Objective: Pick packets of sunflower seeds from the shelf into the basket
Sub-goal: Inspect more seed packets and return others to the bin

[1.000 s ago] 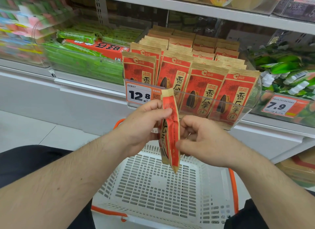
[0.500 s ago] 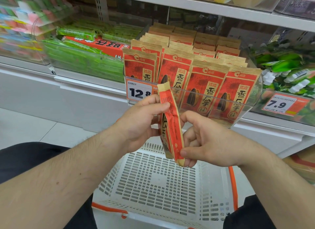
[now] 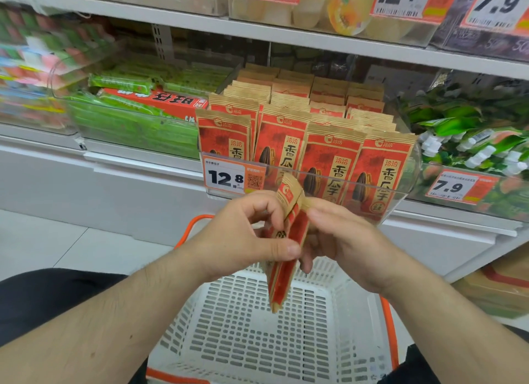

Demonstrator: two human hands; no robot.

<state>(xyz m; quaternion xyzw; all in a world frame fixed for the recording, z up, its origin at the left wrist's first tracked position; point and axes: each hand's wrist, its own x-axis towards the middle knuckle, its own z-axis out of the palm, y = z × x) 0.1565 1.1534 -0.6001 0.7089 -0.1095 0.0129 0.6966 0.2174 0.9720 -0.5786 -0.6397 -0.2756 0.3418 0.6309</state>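
Gripping a red-and-tan paper seed packet edge-on, left hand and right hand curl around it; white perforated plastic basket lies below the fingers.

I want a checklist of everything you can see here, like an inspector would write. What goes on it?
Surface: white shelf with clear bins; pale tiled floor below.
Job's things: held seed packet, edge-on, above the white basket; the part of the basket in view holds no packets. Seed packets on shelf stand upright in rows behind a 12.8 price tag.
Clutter: green snack packs in the bin beside the seeds; a red box lies on them.
Grippers: left hand and right hand both have a grip on the held packet.
Cables: nothing seen.
Surroundings: upper shelf with 12.0 and 7.9 tags; green packs to the right.
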